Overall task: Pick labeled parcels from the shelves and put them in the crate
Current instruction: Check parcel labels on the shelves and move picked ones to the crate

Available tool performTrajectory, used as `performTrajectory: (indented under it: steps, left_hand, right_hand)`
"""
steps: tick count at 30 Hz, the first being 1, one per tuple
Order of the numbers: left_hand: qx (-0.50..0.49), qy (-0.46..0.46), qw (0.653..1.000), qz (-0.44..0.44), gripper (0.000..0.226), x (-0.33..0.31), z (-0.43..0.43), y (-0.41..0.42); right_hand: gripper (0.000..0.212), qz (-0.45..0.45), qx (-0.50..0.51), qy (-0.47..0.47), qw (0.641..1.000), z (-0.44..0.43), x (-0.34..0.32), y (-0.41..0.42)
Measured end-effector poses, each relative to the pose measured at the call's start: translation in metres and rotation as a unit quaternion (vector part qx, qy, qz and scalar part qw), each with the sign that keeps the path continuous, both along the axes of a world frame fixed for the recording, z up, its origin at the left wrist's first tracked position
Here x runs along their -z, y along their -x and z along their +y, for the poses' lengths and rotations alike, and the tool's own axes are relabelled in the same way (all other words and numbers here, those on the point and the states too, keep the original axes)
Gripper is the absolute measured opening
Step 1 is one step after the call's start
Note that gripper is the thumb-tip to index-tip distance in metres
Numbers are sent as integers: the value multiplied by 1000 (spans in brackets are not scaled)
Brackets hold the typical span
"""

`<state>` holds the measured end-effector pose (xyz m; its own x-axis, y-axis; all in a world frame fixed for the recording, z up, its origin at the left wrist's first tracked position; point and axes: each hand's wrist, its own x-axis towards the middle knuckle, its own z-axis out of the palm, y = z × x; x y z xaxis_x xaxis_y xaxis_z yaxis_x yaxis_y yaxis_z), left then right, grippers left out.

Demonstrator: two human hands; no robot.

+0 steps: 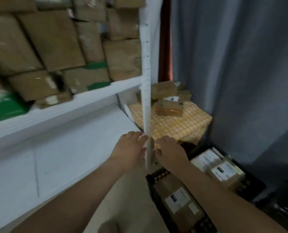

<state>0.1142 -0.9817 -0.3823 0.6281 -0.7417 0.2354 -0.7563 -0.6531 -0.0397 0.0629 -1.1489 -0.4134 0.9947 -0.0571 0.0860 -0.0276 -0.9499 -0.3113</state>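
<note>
Head view. Brown paper-wrapped parcels (pixel 52 41), blurred by camera motion, were stacked tightly and tilted on a white shelf (pixel 64 108); a few showed green patches and pale labels too smeared to read. A black lattice-walled crate (pixel 158 176) stood on the floor at lower right, just beside the foot of the shelf's white perforated upright (pixel 146 81). It held several parcels lying flat: a long brown parcel (pixel 180 200) with a white printed label faced up at the near end, and two labelled parcels (pixel 222 169) lay side by side at the far end.

The left hand (pixel 129 148) and the right hand (pixel 170 153) were held low on either side of the upright, above the crate's near corner. Both were empty. The left hand's fingers were relaxed and nearly straight, their tips at the upright; contact could not be judged. The right hand's fingers were loosely curled around nothing.

Behind the upright, a surface under a yellow checked cloth (pixel 173 123) carried a small pile of brown parcels (pixel 169 106), one bearing a white tag. A grey curtain (pixel 241 64) filled the right side, with a reddish-brown strip (pixel 165 39) beside the upright. The floor (pixel 136 199) was pale.
</note>
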Motion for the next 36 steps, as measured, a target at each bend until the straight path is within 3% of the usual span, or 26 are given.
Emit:
performTrajectory:
  steps: [6, 10, 14, 19, 22, 28, 30, 33, 36]
  left_hand:
    - [-155, 39, 985, -68, 37, -74, 179, -4]
    - [-259, 47, 955, -135, 35, -117, 315, 14]
    - [-346, 41, 926, -147, 44, -146, 445, 40]
    - [-429, 46, 884, -179, 36, -168, 563, 57]
    - [-441, 60, 878, -178, 46, -173, 606, 57]
    - [-445, 107, 872, -175, 42, -165, 644, 38]
    - [-441, 123, 872, -177, 42, -164, 646, 27]
    - [-428, 145, 873, -186, 42, -167, 640, 10]
    - [-411, 156, 878, -191, 42, -171, 628, -8]
  right_hand:
    - [38, -91, -161, -5, 983, 171, -77, -58]
    - [34, -151, -242, -38, 958, 307, -124, -78]
    - [32, -186, -309, -74, 930, 444, -164, -83]
    - [33, -208, -356, -84, 907, 566, -196, -84]
    - [34, -243, -377, -72, 891, 613, -204, -88]
    - [35, -320, -354, -31, 878, 657, -208, -113]
    - [49, -345, -307, 24, 887, 661, -211, -128]
    - [78, -302, -233, 117, 917, 653, -218, -153]
    - [75, -262, -225, 122, 931, 639, -220, -177]
